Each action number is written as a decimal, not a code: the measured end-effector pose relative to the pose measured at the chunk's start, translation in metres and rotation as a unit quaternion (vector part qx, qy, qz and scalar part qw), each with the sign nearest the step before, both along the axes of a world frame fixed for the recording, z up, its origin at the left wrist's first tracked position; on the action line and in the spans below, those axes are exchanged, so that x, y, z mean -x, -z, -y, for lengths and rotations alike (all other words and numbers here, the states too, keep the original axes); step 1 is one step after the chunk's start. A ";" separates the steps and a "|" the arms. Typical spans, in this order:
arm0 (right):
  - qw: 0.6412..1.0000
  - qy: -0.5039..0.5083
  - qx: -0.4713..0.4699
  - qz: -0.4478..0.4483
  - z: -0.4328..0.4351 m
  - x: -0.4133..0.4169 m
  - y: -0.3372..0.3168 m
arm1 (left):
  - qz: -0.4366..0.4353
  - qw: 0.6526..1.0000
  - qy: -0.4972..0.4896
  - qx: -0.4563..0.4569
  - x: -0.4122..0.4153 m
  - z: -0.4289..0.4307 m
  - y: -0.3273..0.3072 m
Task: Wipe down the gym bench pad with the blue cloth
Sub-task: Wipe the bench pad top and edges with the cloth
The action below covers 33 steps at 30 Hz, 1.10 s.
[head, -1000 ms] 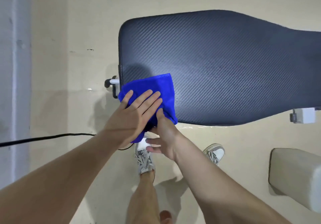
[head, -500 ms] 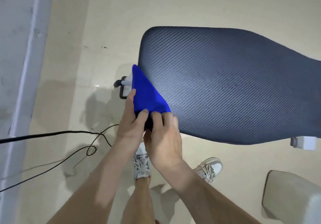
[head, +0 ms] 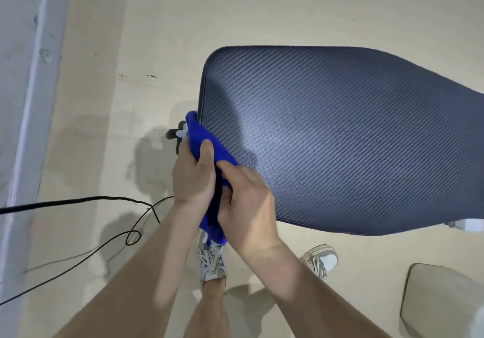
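Both hands are bunching the blue cloth point(head: 209, 143) at the bench pad's point(head: 327, 133) near-left corner: left hand point(head: 193, 175) and right hand point(head: 248, 201) each in a closed grip on it. Judging by this, refolding is underway; next, spreading it flat and sweeping across the pad.

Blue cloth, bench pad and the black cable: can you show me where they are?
blue cloth point(head: 209, 141), head view, on its bunched upper part.
bench pad point(head: 340, 133), head view, middle of the top surface.
black cable point(head: 78, 201), head view, on the thick stretch across the floor.
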State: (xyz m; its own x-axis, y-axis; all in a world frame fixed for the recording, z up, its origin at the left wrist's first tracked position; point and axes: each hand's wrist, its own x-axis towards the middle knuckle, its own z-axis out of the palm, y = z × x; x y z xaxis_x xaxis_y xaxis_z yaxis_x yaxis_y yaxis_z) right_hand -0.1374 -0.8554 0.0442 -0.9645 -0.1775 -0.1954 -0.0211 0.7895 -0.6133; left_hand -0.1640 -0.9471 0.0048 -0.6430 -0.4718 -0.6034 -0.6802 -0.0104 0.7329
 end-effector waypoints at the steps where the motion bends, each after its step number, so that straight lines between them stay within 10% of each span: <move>1: 1.000 0.003 0.004 0.010 0.000 0.003 0.001 | -0.018 1.000 0.019 0.016 0.009 0.001 0.001; 12: 0.999 -0.024 -0.036 0.014 0.023 0.069 0.007 | -0.152 0.939 0.242 0.191 0.124 0.030 0.005; 23: 0.939 -0.281 -0.200 -0.010 -0.040 0.027 0.022 | 0.036 0.991 0.106 0.070 0.060 0.017 0.002; 33: 0.910 -0.347 -0.223 -0.038 -0.102 0.003 0.018 | 0.019 0.908 0.218 0.358 0.011 -0.030 -0.003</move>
